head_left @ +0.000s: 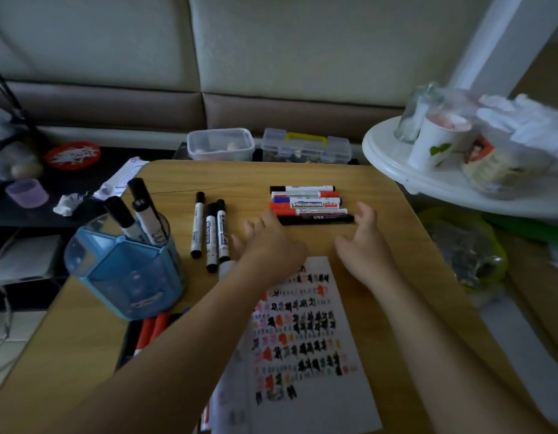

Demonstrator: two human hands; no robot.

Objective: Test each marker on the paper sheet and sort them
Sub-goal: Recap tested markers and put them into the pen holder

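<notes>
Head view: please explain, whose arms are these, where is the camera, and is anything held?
These are a person's bare arms; one camera worn on the head looks down at them. On the light wooden table lie a white paper sheet full of black and red scribbles, a row of five markers side by side, and three black-capped white markers. A clear blue plastic holder holds two more. The left hand and right hand are open, one at each end of the row, holding nothing.
</notes>
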